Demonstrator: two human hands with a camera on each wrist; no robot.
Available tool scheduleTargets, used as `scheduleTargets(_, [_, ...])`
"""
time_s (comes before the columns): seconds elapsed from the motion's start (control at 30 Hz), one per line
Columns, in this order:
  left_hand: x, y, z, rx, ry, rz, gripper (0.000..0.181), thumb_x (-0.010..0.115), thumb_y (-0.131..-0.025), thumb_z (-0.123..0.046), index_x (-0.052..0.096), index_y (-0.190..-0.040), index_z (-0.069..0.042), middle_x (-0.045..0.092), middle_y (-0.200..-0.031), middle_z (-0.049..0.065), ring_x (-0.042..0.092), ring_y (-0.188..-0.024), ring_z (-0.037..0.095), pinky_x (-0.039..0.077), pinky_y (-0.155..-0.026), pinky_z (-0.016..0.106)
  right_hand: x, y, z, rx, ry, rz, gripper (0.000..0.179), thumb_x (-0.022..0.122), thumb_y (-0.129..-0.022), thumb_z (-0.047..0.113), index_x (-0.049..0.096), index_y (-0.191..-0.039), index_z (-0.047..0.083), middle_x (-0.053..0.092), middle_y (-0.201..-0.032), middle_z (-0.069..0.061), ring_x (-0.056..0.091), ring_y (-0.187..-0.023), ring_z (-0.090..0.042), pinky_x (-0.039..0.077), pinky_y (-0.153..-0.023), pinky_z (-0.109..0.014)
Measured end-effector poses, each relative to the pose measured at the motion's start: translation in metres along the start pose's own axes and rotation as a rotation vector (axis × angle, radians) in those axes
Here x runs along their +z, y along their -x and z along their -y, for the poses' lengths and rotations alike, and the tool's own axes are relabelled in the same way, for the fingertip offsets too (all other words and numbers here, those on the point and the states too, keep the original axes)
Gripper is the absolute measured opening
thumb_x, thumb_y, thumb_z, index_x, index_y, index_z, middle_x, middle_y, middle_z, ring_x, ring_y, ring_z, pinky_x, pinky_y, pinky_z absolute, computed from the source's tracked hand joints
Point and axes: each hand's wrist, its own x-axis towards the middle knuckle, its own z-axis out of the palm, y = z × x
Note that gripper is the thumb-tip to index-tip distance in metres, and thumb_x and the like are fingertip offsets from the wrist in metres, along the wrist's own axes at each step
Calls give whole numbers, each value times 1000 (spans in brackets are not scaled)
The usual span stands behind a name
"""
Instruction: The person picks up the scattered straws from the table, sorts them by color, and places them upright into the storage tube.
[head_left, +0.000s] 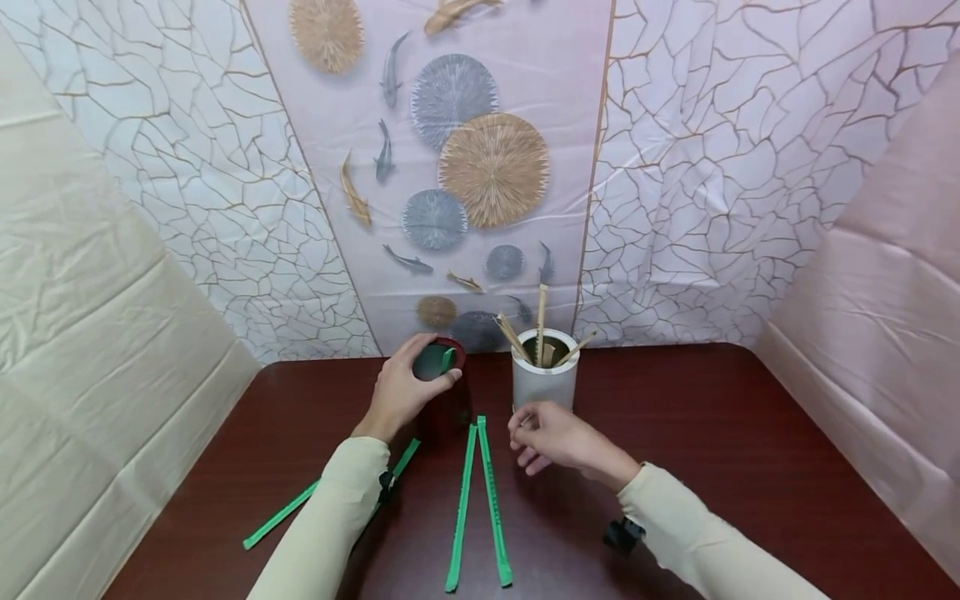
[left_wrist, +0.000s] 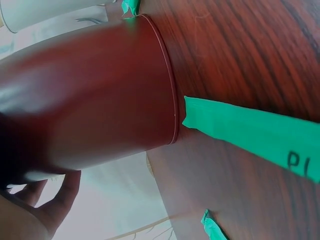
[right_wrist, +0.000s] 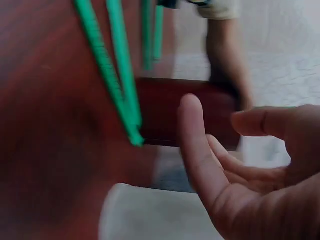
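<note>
My left hand (head_left: 399,390) grips a dark red cylindrical cup (left_wrist: 105,95) around its upper part, thumb near the rim. A green strip end (head_left: 447,360) shows inside this cup. Beside the white cup (head_left: 545,387), my right hand (head_left: 557,440) hovers with fingers loosely bent and nothing between them; the right wrist view shows the thumb apart from the fingers. Two narrow green wrapped sticks (head_left: 462,508) lie on the table between the hands, their far ends close together. More green wrapped sticks (head_left: 281,515) lie around the left forearm, partly hidden by it.
Several beige wrapped sticks (head_left: 541,325) stand leaning in the white cup. Behind the dark red-brown table (head_left: 712,433) hangs a patterned cloth (head_left: 495,167), with plain cloth on both sides. Dark lettering marks one green wrapper (left_wrist: 260,130) near the red cup's base.
</note>
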Motion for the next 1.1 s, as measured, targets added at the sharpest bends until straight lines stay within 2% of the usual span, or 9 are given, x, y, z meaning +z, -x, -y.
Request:
scheduleTargets(0.1, [2, 1, -1, -2, 6, -7, 77, 77, -84, -69, 56, -151, -38, 50, -158, -8, 62, -122, 24, 57, -90, 50, 11, -5, -20, 55, 24, 17, 9, 60, -102, 0, 59, -109, -6, 68, -91, -22, 66, -62, -19, 63, -62, -37])
scheduleTargets(0.2, [-1, 1, 1, 3, -3, -13, 77, 76, -85, -70, 56, -152, -38, 50, -158, -8, 63, -121, 24, 57, -90, 50, 26, -16, -33, 61, 117, -6, 11, 67, -99, 4, 60, -103, -3, 67, -85, -18, 66, -59, -19, 62, -59, -37])
scheduleTargets(0.33, [-2, 0, 3, 9, -8, -18, 77, 75, -85, -72, 56, -151, -39, 50, -158, -9, 63, -121, 24, 57, -90, 50, 43, -30, -40, 44, 347, -75, 24, 78, -94, 12, 60, -81, 4, 65, -65, -10, 66, -51, -20, 58, -51, -34])
scheduleTargets(0.47, [-1, 0, 2, 2, -3, -10, 76, 76, -85, -70, 56, -152, -38, 49, -158, -7, 61, -124, 26, 56, -92, 52, 55, -39, -37, 54, 589, -92, 41, 77, -95, 12, 60, -58, 6, 56, -45, -2, 59, -41, -16, 49, -45, -28])
scheduleTargets(0.57, [0, 1, -1, 0, -6, 2, 77, 77, -86, -68, 56, -152, -36, 49, -158, -6, 60, -126, 27, 56, -95, 53, 61, -39, -33, 74, 690, -110, 42, 73, -96, 7, 63, -55, 5, 52, -41, -1, 54, -37, -14, 46, -44, -28])
scheduleTargets(0.7, [0, 1, -2, 6, -13, -3, 77, 77, -85, -68, 56, -152, -37, 50, -158, -6, 60, -126, 27, 56, -95, 53, 62, -41, -32, 87, 712, -132, 45, 74, -94, 6, 59, -52, 7, 50, -39, -1, 51, -35, -13, 46, -43, -28])
scheduleTargets(0.9, [0, 3, -1, 5, -9, -3, 77, 76, -86, -69, 55, -153, -36, 49, -160, -4, 61, -127, 29, 55, -95, 54, 52, -40, -30, 47, 642, -140, 46, 76, -91, 12, 56, -50, 11, 47, -38, 1, 55, -36, -16, 44, -42, -28])
scheduleTargets(1.03, [0, 2, -1, 4, -8, 1, 78, 77, -85, -69, 56, -152, -36, 49, -159, -6, 60, -126, 28, 55, -94, 53, 38, -30, -11, 8, 610, -195, 47, 72, -90, 12, 51, -49, 13, 46, -39, 2, 62, -41, -20, 45, -45, -28])
scheduleTargets(1.1, [1, 1, 0, 13, -3, 0, 76, 77, -85, -68, 56, -152, -36, 50, -158, -6, 61, -125, 28, 56, -93, 53, 29, -23, 6, -24, 600, -243, 39, 72, -90, 11, 53, -56, 12, 50, -42, 1, 63, -43, -18, 46, -48, -28])
